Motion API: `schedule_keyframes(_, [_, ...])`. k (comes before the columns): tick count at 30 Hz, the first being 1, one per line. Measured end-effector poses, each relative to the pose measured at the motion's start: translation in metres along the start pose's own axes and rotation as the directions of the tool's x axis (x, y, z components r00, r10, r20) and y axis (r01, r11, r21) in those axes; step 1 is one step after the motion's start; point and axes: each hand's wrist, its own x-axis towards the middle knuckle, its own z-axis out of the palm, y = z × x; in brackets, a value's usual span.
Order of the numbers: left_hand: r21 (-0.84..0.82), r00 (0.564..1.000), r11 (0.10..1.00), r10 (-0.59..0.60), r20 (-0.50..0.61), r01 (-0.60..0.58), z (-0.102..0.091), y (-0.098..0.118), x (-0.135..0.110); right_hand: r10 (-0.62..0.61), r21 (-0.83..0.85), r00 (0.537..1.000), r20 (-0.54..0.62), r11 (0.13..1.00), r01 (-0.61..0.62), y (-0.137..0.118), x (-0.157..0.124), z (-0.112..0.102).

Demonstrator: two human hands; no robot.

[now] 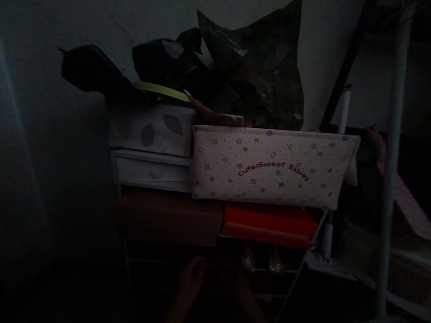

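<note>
Progress: we see both hands low in the dark under the shelf, left hand (191,280) and right hand (240,285) near glittery shoes (261,260); grip unreadable, nothing lifted | Containers: star bag (269,166) on red box (269,224), contents hidden; drawer (151,172) closed at shelf's left edge.

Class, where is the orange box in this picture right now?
In the head view, the orange box lies right of centre, directly under the star-patterned fabric bin and beside the brown box.
</note>
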Motion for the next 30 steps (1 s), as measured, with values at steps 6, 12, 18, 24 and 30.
schedule_keyframes(6, [0.043, 0.989, 0.992, 0.115, 0.095, -0.119, 0.037, -0.009, 0.010, -0.026, 0.016, 1.000, -0.011, 1.000, 0.026, 0.002, 0.012, 0.006])
schedule_keyframes(12, [0.014, 0.968, 0.989, 0.144, 0.205, -0.150, 0.056, -0.022, 0.007, -0.025, 0.156, 1.000, -0.008, 0.987, 0.026, -0.014, 0.010, 0.013])
schedule_keyframes(18, [-0.089, 0.978, 0.996, 0.050, 0.205, -0.033, 0.055, -0.022, 0.014, -0.002, 0.204, 1.000, -0.030, 0.979, 0.008, -0.029, 0.007, 0.023])
schedule_keyframes(24, [-0.205, 0.968, 0.969, -0.091, 0.236, 0.141, 0.041, -0.012, 0.020, -0.023, 0.152, 0.986, -0.165, 0.987, 0.049, -0.030, 0.010, 0.036])
schedule_keyframes(30, [-0.397, 0.968, 0.896, -0.113, 0.224, 0.197, 0.045, -0.023, 0.021, -0.022, 0.267, 0.994, -0.108, 0.962, 0.051, -0.040, 0.005, 0.045])
